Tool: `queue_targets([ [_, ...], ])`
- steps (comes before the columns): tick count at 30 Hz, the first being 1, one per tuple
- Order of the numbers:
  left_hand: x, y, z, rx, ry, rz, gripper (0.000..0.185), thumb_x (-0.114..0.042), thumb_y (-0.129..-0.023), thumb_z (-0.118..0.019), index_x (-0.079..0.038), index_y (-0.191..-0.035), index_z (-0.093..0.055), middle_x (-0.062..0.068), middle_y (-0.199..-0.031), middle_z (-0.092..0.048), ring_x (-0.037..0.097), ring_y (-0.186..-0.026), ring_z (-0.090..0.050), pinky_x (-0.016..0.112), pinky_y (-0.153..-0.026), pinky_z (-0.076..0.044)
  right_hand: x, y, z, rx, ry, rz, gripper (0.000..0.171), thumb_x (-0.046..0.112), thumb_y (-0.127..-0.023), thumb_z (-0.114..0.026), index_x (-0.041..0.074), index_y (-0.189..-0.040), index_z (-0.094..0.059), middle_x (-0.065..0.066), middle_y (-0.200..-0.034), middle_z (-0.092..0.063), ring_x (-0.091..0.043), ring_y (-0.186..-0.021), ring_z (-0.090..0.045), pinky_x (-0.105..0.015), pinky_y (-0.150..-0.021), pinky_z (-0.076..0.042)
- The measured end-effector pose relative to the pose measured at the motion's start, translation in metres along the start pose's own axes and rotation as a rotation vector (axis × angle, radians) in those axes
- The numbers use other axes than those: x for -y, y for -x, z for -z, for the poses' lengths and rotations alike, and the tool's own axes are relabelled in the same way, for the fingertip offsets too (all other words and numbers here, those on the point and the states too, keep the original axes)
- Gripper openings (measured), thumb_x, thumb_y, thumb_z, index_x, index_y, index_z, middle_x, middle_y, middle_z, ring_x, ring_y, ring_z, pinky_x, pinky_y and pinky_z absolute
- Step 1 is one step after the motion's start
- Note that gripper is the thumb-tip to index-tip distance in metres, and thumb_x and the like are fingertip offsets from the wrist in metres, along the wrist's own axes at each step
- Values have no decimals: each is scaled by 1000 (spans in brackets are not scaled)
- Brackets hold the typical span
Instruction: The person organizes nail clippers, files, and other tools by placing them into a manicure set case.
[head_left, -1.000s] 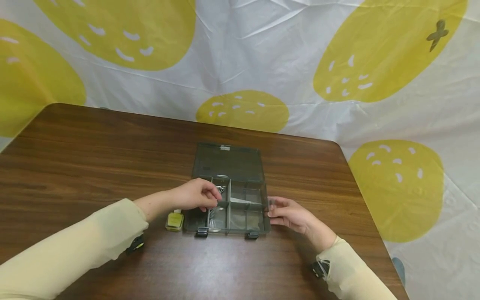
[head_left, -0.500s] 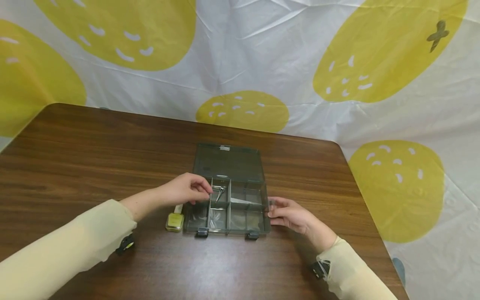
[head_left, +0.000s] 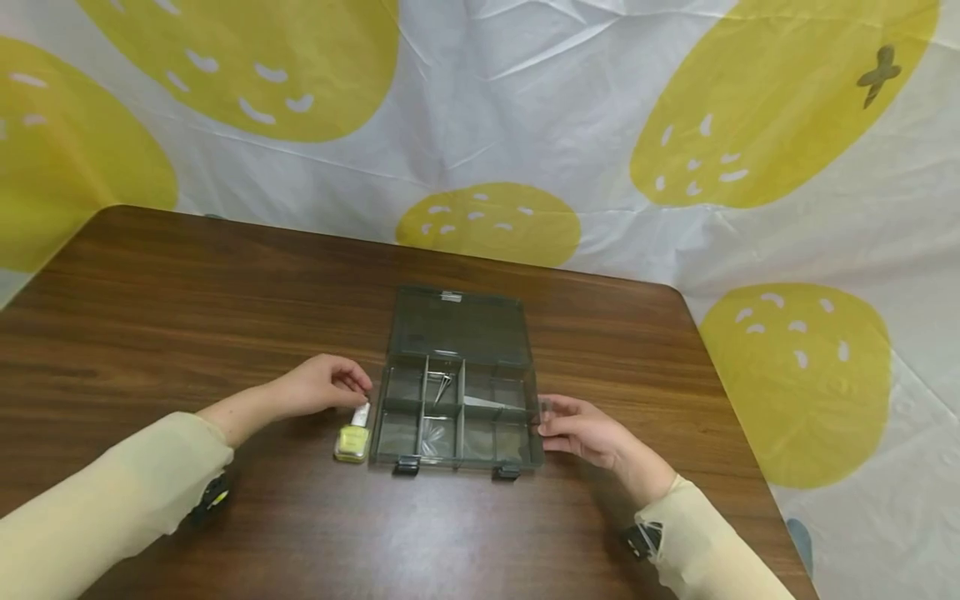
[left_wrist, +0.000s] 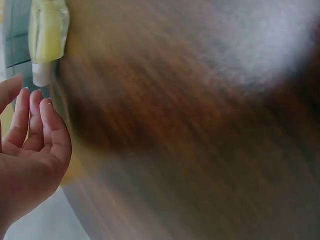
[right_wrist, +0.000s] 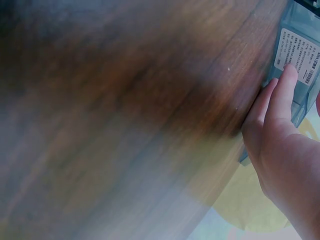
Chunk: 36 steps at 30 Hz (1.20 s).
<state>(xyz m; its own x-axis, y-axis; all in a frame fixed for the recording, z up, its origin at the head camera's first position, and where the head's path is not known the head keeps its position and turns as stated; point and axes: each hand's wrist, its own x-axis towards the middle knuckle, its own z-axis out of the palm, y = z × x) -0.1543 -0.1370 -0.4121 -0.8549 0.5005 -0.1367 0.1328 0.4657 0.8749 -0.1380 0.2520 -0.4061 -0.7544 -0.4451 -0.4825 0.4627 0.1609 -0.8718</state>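
Right hand (head_left: 581,431) steadies the open box (head_left: 457,408) with straight fingers against its side, while the left hand (head_left: 322,386), fingers relaxed and empty, nears the small yellow bottle (head_left: 352,440) beside it.

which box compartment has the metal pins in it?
The far middle compartment of the open organizer box: thin metal pins lie there. The far-left one, nearest the left hand, looks empty.

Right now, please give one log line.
left hand: open, by bottle | right hand: touching organizer box side | lid: open
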Motion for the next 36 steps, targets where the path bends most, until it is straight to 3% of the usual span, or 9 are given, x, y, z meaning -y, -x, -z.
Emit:
queue_targets([
  [9,6,3,-4,40,9,-14,20,-4,-79,-66,8,-95,-63,11,-84,-66,8,-76,-58,19,-69,-49,1,1,-1,10,-7,0,70,-5,-87,-49,-13,-143,-8,3,-92,-53,-7,-89,-60,-21,-80,-52],
  [20,12,26,7,22,-56,-31,21,-3,-80,-61,4,-100,-65,11,-93,-67,11,-85,-58,19,-71,-48,0,1,3,16,22,-1,72,-3,-87,-51,-12,-144,-8,4,-92,-52,-7,-92,-60,-23,-83,-52],
  [23,11,28,1,17,-67,-43,26,-15,-82,-67,0,-104,-65,9,-97,-67,12,-88,-57,20,-75,-48,1,4,4,14,21,4,71,-4,-88,-50,-12,-144,-7,4,-92,-52,-6,-91,-60,-23,-82,-52],
  [27,8,30,-12,14,-147,-81,41,-28,-76,-76,-3,-106,-63,5,-99,-64,12,-90,-55,23,-79,-47,2,8,5,16,6,7,71,-4,-87,-49,-13,-144,-7,5,-90,-53,-6,-90,-60,-22,-82,-52],
  [32,5,29,-21,-27,-240,-107,37,-25,-73,-78,-4,-101,-65,3,-93,-62,11,-86,-55,24,-75,-47,2,9,5,23,-18,8,71,-5,-87,-49,-13,-143,-6,6,-86,-52,-6,-89,-60,-22,-81,-52],
  [36,3,28,-22,-13,-204,-120,32,-19,-71,-78,-5,-97,-65,2,-88,-63,9,-82,-54,23,-73,-47,1,8,4,21,-28,10,71,-6,-87,-48,-14,-143,-6,6,-87,-53,-6,-88,-60,-22,-81,-52],
])
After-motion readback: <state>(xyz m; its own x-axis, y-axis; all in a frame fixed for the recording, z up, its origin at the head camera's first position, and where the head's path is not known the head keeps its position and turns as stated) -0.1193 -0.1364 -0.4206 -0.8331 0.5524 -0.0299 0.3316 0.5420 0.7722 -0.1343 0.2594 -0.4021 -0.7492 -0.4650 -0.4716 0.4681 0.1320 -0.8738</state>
